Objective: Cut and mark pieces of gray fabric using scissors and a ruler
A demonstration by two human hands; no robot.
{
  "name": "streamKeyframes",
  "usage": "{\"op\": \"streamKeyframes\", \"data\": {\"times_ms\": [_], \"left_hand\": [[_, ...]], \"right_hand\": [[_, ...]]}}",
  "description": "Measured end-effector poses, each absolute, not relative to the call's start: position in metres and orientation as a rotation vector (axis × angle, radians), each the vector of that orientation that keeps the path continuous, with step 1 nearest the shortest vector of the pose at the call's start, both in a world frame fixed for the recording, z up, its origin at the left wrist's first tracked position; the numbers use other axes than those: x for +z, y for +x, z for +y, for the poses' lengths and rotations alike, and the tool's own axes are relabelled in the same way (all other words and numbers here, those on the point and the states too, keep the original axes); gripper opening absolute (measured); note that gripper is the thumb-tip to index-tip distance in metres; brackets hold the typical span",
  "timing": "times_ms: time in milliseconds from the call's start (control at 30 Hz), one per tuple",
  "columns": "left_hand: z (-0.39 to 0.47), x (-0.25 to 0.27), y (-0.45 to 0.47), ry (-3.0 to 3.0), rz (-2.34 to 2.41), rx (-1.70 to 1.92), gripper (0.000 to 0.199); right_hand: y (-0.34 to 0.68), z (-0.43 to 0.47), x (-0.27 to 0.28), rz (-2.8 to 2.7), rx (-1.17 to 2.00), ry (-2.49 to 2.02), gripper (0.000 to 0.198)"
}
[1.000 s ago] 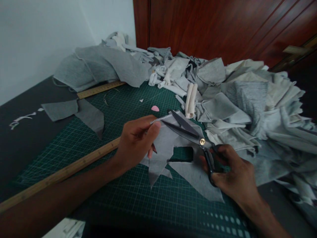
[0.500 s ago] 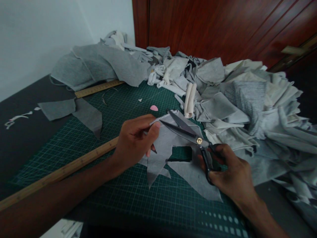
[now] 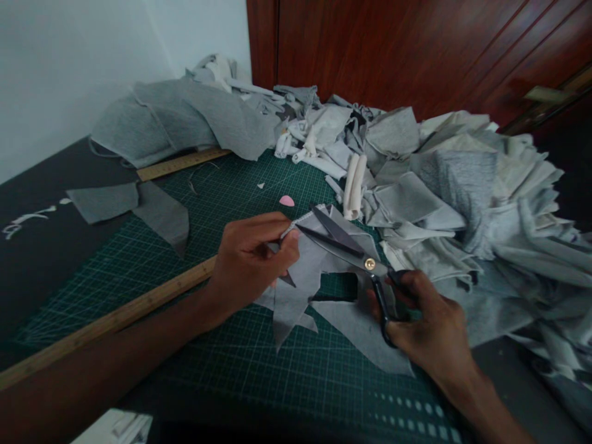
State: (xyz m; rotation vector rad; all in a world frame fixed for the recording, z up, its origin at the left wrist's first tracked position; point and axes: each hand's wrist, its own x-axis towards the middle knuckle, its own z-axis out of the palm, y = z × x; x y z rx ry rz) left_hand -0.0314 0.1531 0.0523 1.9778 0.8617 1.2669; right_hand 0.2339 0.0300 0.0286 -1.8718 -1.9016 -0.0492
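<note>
My left hand [image 3: 254, 262] pinches the edge of a grey fabric piece [image 3: 303, 265] between thumb and fingers. A row of stitching runs along that edge. In my right hand [image 3: 430, 324] are black-handled scissors [image 3: 342, 243], fingers and thumb through the loops. The scissor blades are parted, with their tips at the stitched edge beside my left thumb. Further grey cut fabric [image 3: 365, 333] lies flat under the scissors, around a squarish gap showing the green cutting mat [image 3: 217, 364].
A wooden ruler [image 3: 152, 302] lies under my left forearm, and another ruler [image 3: 180, 165] sits farther back. Grey scraps [image 3: 161, 213] lie at left. A pink chalk piece [image 3: 287, 201] rests beyond my hands. Heaped fabric [image 3: 425, 185] fills the back and right, before a wooden door [image 3: 393, 49].
The scissors and my right hand have shifted very slightly left, blades still parted. My left hand keeps its pinch on the fabric edge.
</note>
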Motion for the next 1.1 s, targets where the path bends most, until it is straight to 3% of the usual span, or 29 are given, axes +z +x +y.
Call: {"op": "streamKeyframes", "data": {"times_ms": [367, 567, 767, 967, 1100], "left_hand": [[0.153, 0.055, -0.031, 2.073, 0.916, 1.291, 0.039], [0.150, 0.045, -0.028, 1.634, 0.848, 1.108, 0.036], [0.149, 0.043, -0.028, 1.606, 0.835, 1.102, 0.041], [0.147, 0.043, -0.029, 1.719, 0.802, 1.110, 0.043], [0.148, 0.044, -0.030, 1.820, 0.841, 1.149, 0.042]], "right_hand": [[0.227, 0.026, 0.023, -1.850, 0.099, -1.878, 0.025], [0.228, 0.027, 0.024, -1.876, -0.027, -1.896, 0.025], [0.229, 0.028, 0.024, -1.886, -0.124, -1.886, 0.024], [0.223, 0.030, 0.024, -1.874, 0.111, -1.856, 0.017], [0.225, 0.029, 0.023, -1.865, -0.050, -1.895, 0.022]]}}
